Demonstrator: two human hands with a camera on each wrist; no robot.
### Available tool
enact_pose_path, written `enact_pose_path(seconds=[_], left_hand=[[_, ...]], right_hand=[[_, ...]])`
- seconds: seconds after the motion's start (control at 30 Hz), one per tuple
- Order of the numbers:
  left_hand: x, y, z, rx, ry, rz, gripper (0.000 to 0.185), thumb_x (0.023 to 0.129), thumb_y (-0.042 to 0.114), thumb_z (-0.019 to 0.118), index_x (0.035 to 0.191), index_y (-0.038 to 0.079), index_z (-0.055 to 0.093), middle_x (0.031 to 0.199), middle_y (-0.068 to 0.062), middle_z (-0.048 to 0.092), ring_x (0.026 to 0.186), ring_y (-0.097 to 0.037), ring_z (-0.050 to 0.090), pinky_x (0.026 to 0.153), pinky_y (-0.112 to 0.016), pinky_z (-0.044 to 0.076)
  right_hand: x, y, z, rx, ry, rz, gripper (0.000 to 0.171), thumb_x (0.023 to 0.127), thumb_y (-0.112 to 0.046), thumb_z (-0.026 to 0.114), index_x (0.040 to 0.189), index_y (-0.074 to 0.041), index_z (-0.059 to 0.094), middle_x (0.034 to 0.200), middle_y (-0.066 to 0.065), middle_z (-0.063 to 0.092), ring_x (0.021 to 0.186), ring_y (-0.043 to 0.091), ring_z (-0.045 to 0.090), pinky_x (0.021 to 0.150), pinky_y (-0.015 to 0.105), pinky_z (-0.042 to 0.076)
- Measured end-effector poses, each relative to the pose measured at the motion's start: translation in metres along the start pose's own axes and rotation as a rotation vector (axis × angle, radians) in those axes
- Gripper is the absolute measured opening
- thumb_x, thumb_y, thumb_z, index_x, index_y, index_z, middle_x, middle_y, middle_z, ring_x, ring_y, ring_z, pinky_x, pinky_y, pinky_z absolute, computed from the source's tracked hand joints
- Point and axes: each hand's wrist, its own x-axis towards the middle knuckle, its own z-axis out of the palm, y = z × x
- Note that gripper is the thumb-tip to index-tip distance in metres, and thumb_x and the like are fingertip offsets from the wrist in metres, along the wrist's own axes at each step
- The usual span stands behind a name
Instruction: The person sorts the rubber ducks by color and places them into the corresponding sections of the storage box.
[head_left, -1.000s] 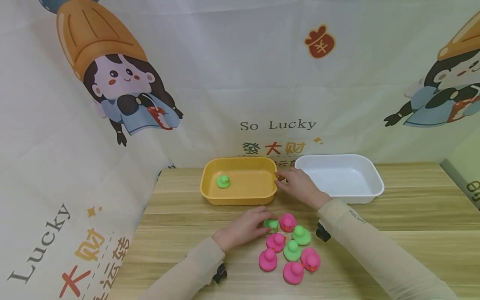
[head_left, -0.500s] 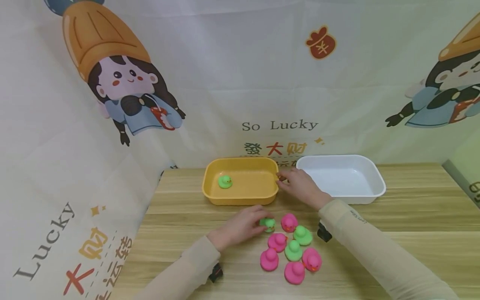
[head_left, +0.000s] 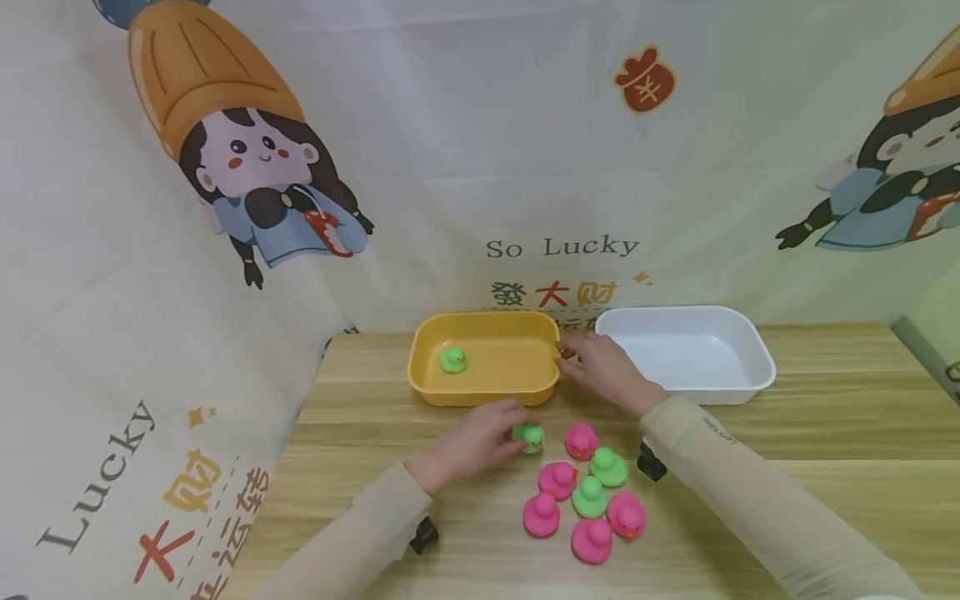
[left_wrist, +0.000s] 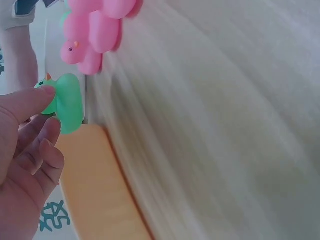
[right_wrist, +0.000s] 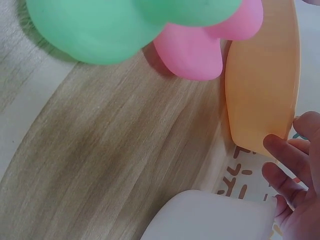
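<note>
My left hand (head_left: 474, 442) pinches a green toy duck (head_left: 533, 438) between thumb and fingers, in front of the yellow tray (head_left: 495, 400). In the left wrist view the duck (left_wrist: 70, 104) is held clear of the tabletop, thumb over its head. My right hand (head_left: 603, 371) reaches to the yellow tray's right end. Its fingertips (right_wrist: 280, 150) touch the tray's outer wall near the rim, the fingers loosely bent. Another green duck (head_left: 453, 360) sits inside the yellow tray, toward the left.
Several pink ducks (head_left: 557, 481) and two green ducks (head_left: 590, 497) cluster on the wooden table (head_left: 825, 467) between my forearms. A white tray (head_left: 697, 394) stands at the back right. Behind both trays hangs a printed cloth (head_left: 450, 125).
My left hand has drawn the green duck leftward and away from the cluster, toward the yellow tray. The right hand stays at the tray's end. The head view has shifted slightly.
</note>
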Motion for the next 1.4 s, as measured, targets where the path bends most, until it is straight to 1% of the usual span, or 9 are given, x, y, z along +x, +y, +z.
enact_pose_path(seconds=[0.07,0.17,0.5,0.67,0.83,0.97,1.13,1.33,1.4], left_hand=[[0.001,0.0,-0.004,0.02,0.009,0.006,0.03,0.099,0.012,0.073,0.128,0.007,0.07,0.116,-0.005,0.068,0.099,-0.016,0.064,0.089,-0.025,0.055],[0.002,0.0,-0.009,0.031,0.005,0.002,0.03,0.099,0.013,0.073,0.128,0.007,0.07,0.116,-0.004,0.068,0.099,-0.015,0.063,0.089,-0.025,0.055],[0.004,-0.002,-0.023,0.05,0.017,0.031,0.029,0.097,0.009,0.074,0.126,0.006,0.07,0.117,-0.006,0.068,0.104,-0.018,0.064,0.092,-0.029,0.056],[0.005,-0.001,-0.032,0.06,0.03,0.034,0.031,0.097,0.01,0.074,0.127,0.006,0.07,0.121,-0.006,0.068,0.11,-0.02,0.064,0.098,-0.031,0.054],[0.005,0.0,-0.039,0.068,0.038,0.016,0.032,0.097,0.01,0.075,0.128,0.006,0.069,0.125,-0.006,0.068,0.115,-0.019,0.063,0.102,-0.033,0.053],[0.004,0.0,-0.045,0.084,0.05,0.006,0.032,0.097,0.009,0.074,0.128,0.005,0.069,0.124,-0.007,0.069,0.11,-0.02,0.064,0.097,-0.033,0.054],[0.005,-0.002,-0.053,0.097,0.051,-0.03,0.031,0.098,0.011,0.073,0.129,0.005,0.069,0.124,-0.008,0.068,0.102,-0.02,0.064,0.09,-0.031,0.055],[0.008,-0.007,-0.063,0.082,0.062,-0.074,0.03,0.099,0.011,0.072,0.128,0.006,0.069,0.118,-0.007,0.067,0.089,-0.015,0.059,0.08,-0.026,0.053],[0.009,-0.009,-0.066,0.08,0.065,-0.074,0.029,0.099,0.011,0.072,0.127,0.006,0.069,0.117,-0.006,0.067,0.088,-0.015,0.058,0.079,-0.027,0.054]], right_hand=[[0.001,0.001,0.0,0.001,0.003,-0.002,0.025,0.099,-0.016,0.069,0.118,0.001,0.072,0.106,0.015,0.077,0.1,0.036,0.071,0.091,0.052,0.056],[0.001,0.001,0.0,0.001,0.008,-0.001,0.025,0.099,-0.016,0.069,0.117,0.001,0.072,0.106,0.015,0.077,0.099,0.036,0.071,0.09,0.051,0.056],[-0.001,0.001,0.0,-0.011,0.021,-0.012,0.025,0.099,-0.015,0.069,0.117,0.002,0.072,0.105,0.015,0.078,0.098,0.036,0.069,0.089,0.051,0.055],[-0.001,0.0,-0.001,-0.006,0.019,-0.007,0.025,0.099,-0.015,0.069,0.117,0.002,0.072,0.105,0.015,0.078,0.098,0.036,0.069,0.09,0.052,0.055],[-0.001,-0.001,-0.001,0.0,0.019,-0.012,0.024,0.099,-0.014,0.069,0.116,0.002,0.072,0.105,0.016,0.078,0.098,0.037,0.07,0.09,0.052,0.056],[-0.002,-0.002,-0.001,0.006,0.021,-0.021,0.023,0.099,-0.014,0.069,0.115,0.002,0.072,0.104,0.016,0.078,0.098,0.037,0.07,0.09,0.052,0.056],[-0.002,-0.001,0.0,0.009,0.012,-0.012,0.023,0.099,-0.014,0.068,0.116,0.001,0.072,0.105,0.015,0.078,0.099,0.036,0.069,0.09,0.051,0.055],[-0.001,0.0,0.0,0.006,0.011,-0.01,0.022,0.099,-0.014,0.068,0.115,0.001,0.072,0.104,0.014,0.078,0.098,0.035,0.069,0.09,0.051,0.055],[0.0,0.0,0.001,0.004,0.012,-0.011,0.022,0.099,-0.014,0.069,0.115,0.001,0.072,0.104,0.014,0.078,0.098,0.035,0.069,0.09,0.051,0.055]])
